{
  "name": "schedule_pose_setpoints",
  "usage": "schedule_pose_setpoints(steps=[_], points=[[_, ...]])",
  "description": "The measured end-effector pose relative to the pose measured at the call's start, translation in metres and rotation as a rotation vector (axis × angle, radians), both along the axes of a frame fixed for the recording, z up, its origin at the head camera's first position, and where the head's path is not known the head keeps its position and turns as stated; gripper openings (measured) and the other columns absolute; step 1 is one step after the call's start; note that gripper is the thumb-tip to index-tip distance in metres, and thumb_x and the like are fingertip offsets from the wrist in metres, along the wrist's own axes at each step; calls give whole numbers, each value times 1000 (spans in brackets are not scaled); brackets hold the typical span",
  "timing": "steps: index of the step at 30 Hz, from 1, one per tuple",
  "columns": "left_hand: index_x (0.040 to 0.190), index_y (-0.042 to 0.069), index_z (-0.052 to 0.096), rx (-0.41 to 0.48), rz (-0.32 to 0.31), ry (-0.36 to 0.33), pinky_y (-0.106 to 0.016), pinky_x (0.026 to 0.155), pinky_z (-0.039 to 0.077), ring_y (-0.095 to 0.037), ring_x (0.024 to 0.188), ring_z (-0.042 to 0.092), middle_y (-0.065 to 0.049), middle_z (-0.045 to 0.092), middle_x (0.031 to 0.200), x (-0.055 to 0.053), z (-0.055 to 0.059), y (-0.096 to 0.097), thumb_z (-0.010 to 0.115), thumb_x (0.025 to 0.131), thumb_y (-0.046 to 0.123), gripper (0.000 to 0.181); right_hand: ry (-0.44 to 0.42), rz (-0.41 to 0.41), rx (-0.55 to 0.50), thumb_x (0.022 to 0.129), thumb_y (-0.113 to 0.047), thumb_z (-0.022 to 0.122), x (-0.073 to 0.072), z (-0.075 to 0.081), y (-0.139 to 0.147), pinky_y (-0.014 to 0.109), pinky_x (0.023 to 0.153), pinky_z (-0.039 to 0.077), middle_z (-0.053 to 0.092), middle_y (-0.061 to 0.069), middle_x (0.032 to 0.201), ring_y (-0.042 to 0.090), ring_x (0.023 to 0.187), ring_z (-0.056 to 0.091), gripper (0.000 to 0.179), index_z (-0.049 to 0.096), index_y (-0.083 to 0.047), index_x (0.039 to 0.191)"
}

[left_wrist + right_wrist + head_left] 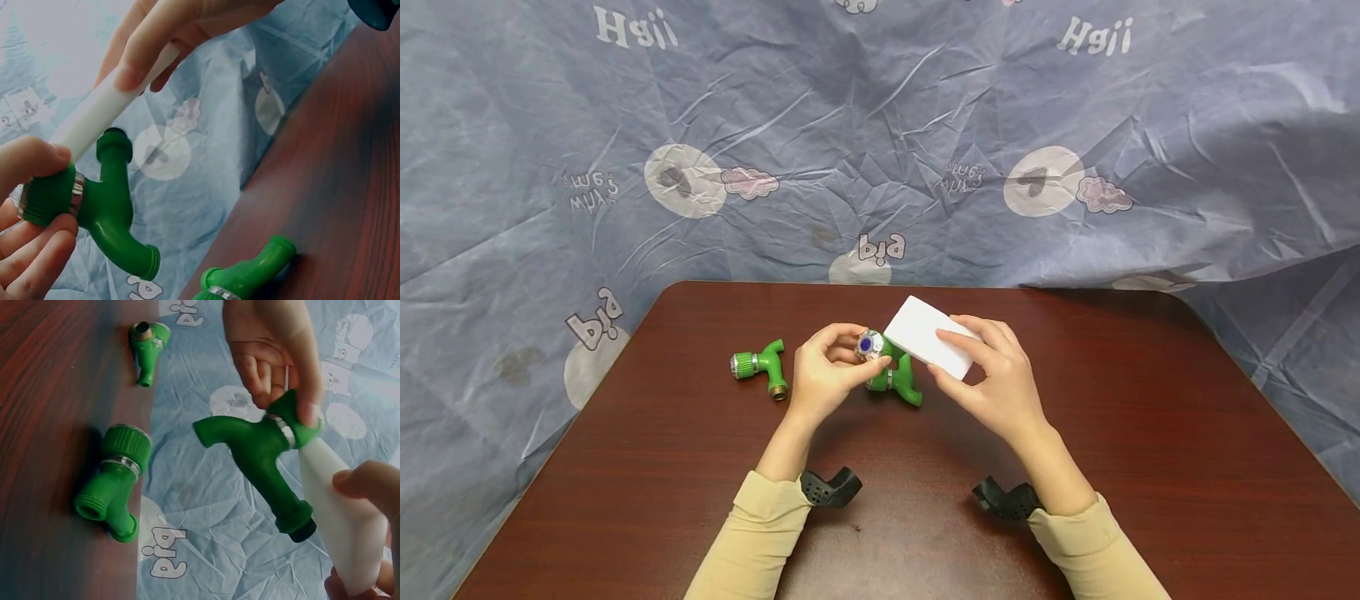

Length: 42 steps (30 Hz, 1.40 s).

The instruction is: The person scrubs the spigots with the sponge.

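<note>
My left hand (827, 367) grips a green tap (115, 194) by its ribbed knob, which has a silver ring and a blue-centred cap. In my right hand (996, 375) is a white sponge block (928, 333), pinched between thumb and fingers. One end of the block meets the tap's knob near my left thumb, as the right wrist view shows. A second green tap (904, 383) lies on the table just beyond the hands, partly hidden by the left one. Left of my left hand lies a third green tap (763, 367) with a brass-coloured threaded end.
The dark red-brown wooden table (647, 467) reaches back to a blue-grey printed cloth (880, 150) hanging behind it. Each wrist wears a black camera mount, the left mount (832, 487) and the right mount (1006, 498).
</note>
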State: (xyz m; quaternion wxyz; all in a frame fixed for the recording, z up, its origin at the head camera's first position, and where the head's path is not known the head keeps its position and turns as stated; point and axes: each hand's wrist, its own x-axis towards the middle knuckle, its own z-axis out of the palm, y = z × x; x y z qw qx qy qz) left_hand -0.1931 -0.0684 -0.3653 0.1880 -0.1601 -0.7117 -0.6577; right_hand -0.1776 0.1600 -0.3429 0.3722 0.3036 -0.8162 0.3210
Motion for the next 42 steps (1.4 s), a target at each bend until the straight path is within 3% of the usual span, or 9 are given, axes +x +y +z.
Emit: schedule_pose_setpoints(steps=[6, 13, 17, 24, 28, 32, 39, 42], points=[[93, 6, 69, 0, 29, 18, -23, 52, 51, -16, 60, 64, -7, 65, 78, 0, 0, 3, 87, 63, 11, 36, 31, -44, 62, 69, -18, 79, 0, -3, -2, 39, 82, 44, 61, 12, 114, 31, 103, 53, 37, 72, -7, 103], [92, -6, 65, -31, 48, -26, -21, 54, 50, -27, 64, 64, -16, 63, 79, 22, 29, 6, 83, 64, -1, 34, 91, -67, 15, 67, -16, 78, -3, -4, -1, 41, 78, 44, 62, 13, 112, 32, 100, 53, 37, 72, -7, 102], [91, -7, 64, -16, 65, -50, -18, 53, 48, -19, 62, 63, -14, 63, 79, 23, 30, 6, 83, 65, -1, 33, 92, -22, 53, 67, -14, 77, -2, -3, 0, 40, 80, 45, 61, 12, 113, 32, 102, 53, 36, 72, -7, 102], [91, -7, 61, 29, 50, -94, -19, 50, 46, -12, 58, 60, -10, 62, 76, 22, 30, 5, 80, 70, 1, 29, 147, -42, 22, 68, -13, 75, -2, 0, 1, 41, 76, 45, 62, 12, 113, 33, 99, 54, 34, 72, -7, 102], [93, -6, 57, 91, 19, -131, -32, 53, 54, -8, 57, 61, -6, 61, 79, 21, 30, 4, 77, 72, -1, 29, 140, -7, 28, 67, -12, 75, -3, 0, 1, 39, 77, 44, 62, 12, 113, 32, 100, 54, 35, 72, -7, 102], [99, -8, 57, 143, -23, -115, -47, 58, 55, -10, 57, 62, -6, 58, 81, 17, 26, 5, 74, 74, -3, 30, 140, -37, 32, 68, -12, 75, -4, -1, 3, 39, 78, 44, 62, 13, 114, 33, 100, 54, 36, 71, -7, 103], [110, -10, 56, 264, -177, -121, -51, 62, 54, -26, 60, 65, -10, 55, 95, 1, 4, 3, 67, 81, -8, 32, 143, -57, 6, 69, -14, 74, -5, 0, 5, 40, 77, 44, 62, 14, 115, 33, 100, 54, 35, 71, -7, 104], [115, -9, 56, 281, -250, -143, -47, 62, 56, -31, 60, 65, -12, 55, 101, -1, 1, 2, 63, 84, -7, 31, 145, -53, 0, 70, -14, 74, -5, 0, 4, 40, 77, 44, 62, 14, 116, 34, 100, 54, 35, 71, -7, 104]])
